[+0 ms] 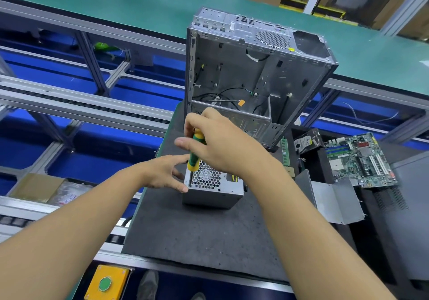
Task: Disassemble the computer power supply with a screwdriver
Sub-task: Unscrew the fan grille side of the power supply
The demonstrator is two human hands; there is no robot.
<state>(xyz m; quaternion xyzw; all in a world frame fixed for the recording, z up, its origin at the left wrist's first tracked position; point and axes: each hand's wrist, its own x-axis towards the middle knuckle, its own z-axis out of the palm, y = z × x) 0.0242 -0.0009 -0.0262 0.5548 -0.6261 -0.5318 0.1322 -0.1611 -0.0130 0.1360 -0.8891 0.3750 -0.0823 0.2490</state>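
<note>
on grey foam mat [199,230], right hand [222,142] is gripping screwdriver [195,156] upright on power supply [213,190]; left hand [164,174], fingers spread, is steadying it.

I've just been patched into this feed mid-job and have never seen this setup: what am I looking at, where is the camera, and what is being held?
There is no robot here. The one picture comes from a camera worn on a person's head, looking forward and down at their two bare arms. The right hand grips a green and yellow screwdriver, its shaft pointing down at the near left corner of the grey power supply. The left hand steadies that box from its left side, fingers on the corner. The power supply sits on a dark foam mat. Behind it stands an emptied computer case. To the right lie a motherboard, a hard drive and a metal panel.
</note>
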